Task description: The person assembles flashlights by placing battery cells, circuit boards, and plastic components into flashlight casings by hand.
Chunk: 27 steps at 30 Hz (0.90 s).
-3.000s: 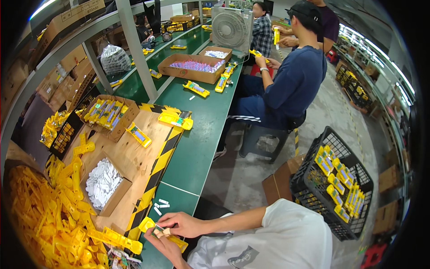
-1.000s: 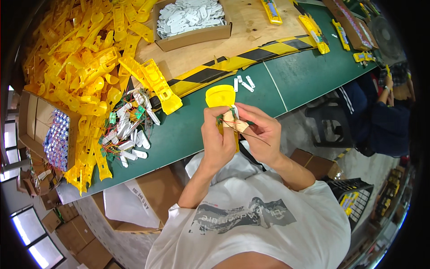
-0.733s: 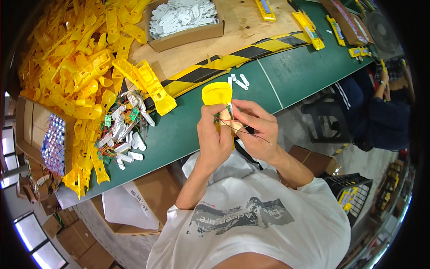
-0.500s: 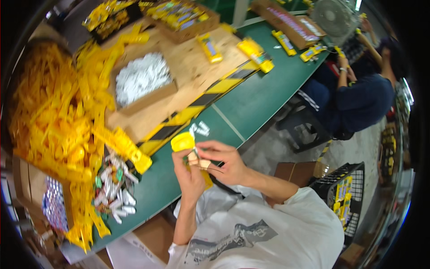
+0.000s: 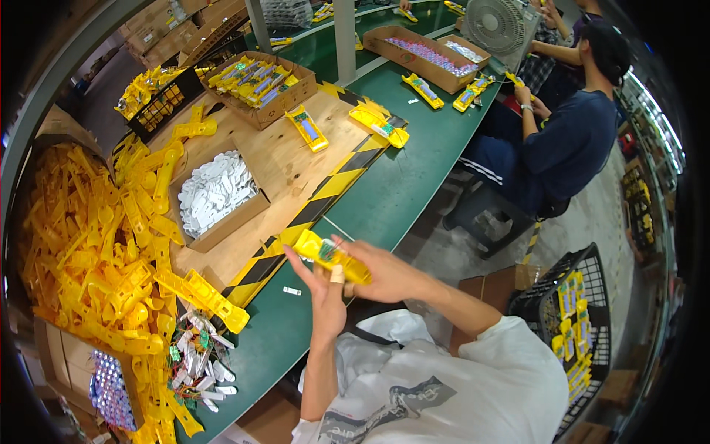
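Note:
Over the green bench edge, my right hand [image 5: 381,272] is closed round a long yellow plastic casing [image 5: 355,268]. Its interior faces up, showing a small green circuit board [image 5: 326,252] near the far end. Just below and left of it, my left hand [image 5: 325,297] has its index finger stretched out. A beige-covered fingertip of that hand touches or nearly touches the casing's side; some of its fingers are hidden. A small white piece [image 5: 292,291] lies on the bench beside my left hand.
Yellow casings [image 5: 89,244] heap up at left, beside a box of white parts [image 5: 218,192] and wired parts [image 5: 200,359]. Filled casings lie in a carton [image 5: 259,89]. At right are a black crate [image 5: 592,296] and a co-worker [image 5: 566,148] on a stool; a fan [image 5: 499,29] stands beyond.
The view has shifted. Both hands were pinching at the casing; now it lies tilted in my right hand with its board showing, and my left index finger has straightened away.

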Tool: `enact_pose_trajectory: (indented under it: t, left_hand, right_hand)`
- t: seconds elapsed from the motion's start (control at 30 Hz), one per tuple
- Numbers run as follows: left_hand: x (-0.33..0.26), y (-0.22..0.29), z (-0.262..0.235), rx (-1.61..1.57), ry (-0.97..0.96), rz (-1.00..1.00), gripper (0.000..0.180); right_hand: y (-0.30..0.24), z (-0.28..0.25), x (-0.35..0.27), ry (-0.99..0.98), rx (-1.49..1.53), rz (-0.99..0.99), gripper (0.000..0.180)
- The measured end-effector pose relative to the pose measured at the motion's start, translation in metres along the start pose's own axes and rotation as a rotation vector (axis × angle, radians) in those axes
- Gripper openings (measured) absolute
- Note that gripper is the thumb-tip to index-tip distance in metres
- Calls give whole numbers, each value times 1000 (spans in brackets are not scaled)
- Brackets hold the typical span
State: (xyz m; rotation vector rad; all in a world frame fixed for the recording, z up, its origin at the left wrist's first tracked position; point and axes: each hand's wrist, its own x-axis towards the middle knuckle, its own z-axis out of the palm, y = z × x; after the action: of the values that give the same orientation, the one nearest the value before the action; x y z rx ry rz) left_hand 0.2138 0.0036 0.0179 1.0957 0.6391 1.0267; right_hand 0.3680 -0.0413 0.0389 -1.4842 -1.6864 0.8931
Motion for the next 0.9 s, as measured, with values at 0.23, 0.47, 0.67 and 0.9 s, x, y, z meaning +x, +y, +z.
enact_pose_trajectory:
  t: [0.23, 0.47, 0.67, 0.9]
  left_hand:
    - [-47, 1, -33, 167, -114, 9, 83]
    - [-135, 2, -98, 309, 196, -51, 37]
    - [-147, -9, -104, 331, 373, -67, 22]
    - [-137, -3, -105, 265, 398, -142, 20]
  right_hand:
    - [72, -81, 84, 491, -391, 118, 68]
    - [131, -116, 161, 587, -688, 204, 65]
    - [147, -106, 180, 680, -776, 131, 59]
    - [122, -93, 160, 970, -531, -151, 44]
